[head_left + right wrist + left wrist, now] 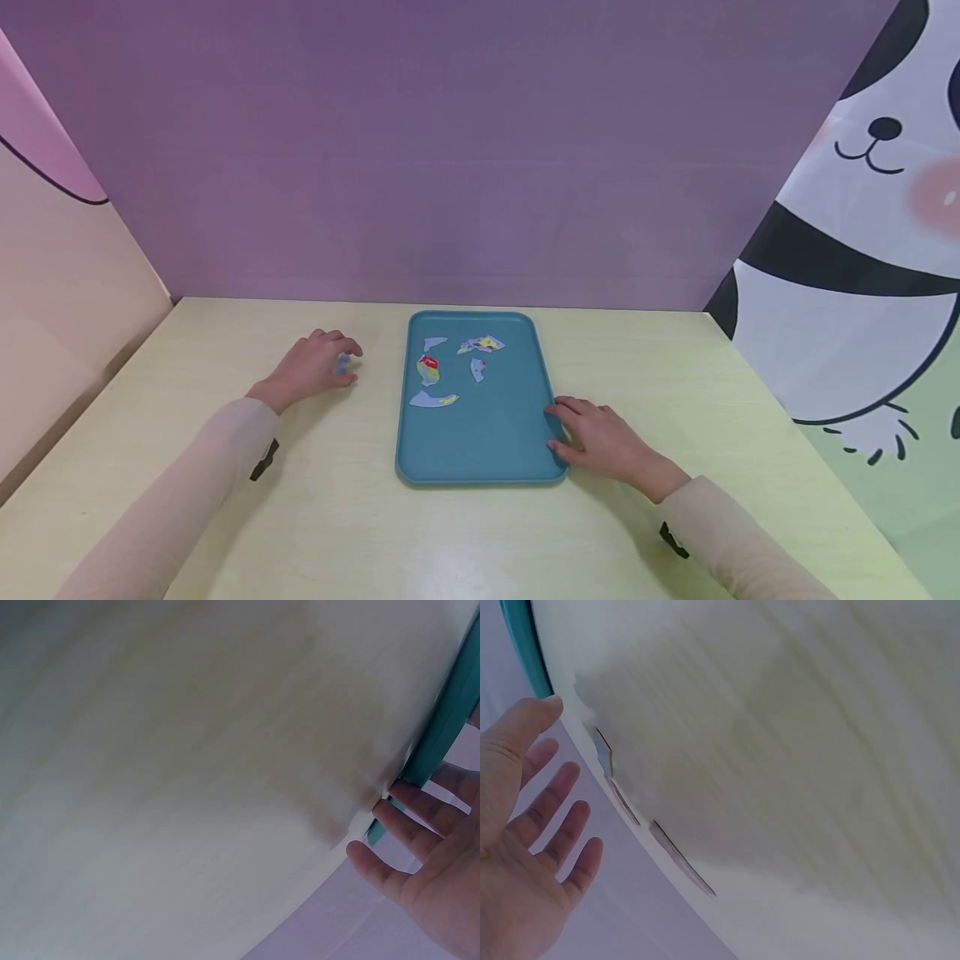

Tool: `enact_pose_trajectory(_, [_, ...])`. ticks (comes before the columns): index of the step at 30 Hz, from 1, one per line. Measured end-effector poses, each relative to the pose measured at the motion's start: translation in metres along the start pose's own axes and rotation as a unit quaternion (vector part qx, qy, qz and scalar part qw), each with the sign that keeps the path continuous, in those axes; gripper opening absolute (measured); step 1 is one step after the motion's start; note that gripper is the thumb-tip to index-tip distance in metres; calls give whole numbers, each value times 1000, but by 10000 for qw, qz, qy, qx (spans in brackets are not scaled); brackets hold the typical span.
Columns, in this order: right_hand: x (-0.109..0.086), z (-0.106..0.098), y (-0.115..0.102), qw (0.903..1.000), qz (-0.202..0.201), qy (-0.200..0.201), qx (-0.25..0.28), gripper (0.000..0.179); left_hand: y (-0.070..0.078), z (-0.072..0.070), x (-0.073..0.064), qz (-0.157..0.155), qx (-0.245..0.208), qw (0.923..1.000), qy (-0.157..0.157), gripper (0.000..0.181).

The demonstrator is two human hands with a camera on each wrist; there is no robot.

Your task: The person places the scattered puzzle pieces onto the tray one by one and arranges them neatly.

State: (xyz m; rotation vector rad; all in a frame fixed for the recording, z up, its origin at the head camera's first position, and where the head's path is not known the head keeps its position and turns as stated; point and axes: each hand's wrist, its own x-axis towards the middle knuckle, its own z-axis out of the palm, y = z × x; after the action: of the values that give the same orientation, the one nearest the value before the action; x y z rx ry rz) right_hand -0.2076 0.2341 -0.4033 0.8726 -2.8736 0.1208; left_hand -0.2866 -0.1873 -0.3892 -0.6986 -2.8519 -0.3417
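Empty and loosely spread, the left hand (311,367) hangs by loose pieces (342,363) left on the table (322,517); rightward, five pieces or clusters (428,370) already lie apart on the tray (487,442), forming no whole; the right hand (600,437), unclenched, touches its right rim.

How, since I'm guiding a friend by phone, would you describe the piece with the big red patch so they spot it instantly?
On the pale table, find the blue-green tray. Toward its left side, between a small bluish scrap farther back and a curved strip nearer, lies the piece. Unlike its neighbours, it carries a large red patch, with yellow below.
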Motion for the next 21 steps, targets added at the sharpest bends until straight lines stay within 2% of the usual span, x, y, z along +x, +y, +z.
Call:
enact_pose_trajectory(8, [0, 2, 1, 10000, -9, 20, -2, 46, -11, -1, -1, -100, -124, 9996, -243, 38])
enact_pose_trajectory(21, [0, -1, -1, 10000, 19, -38, 10, 45, -18, -5, -2, -202, -463, 9967, -631, 39])
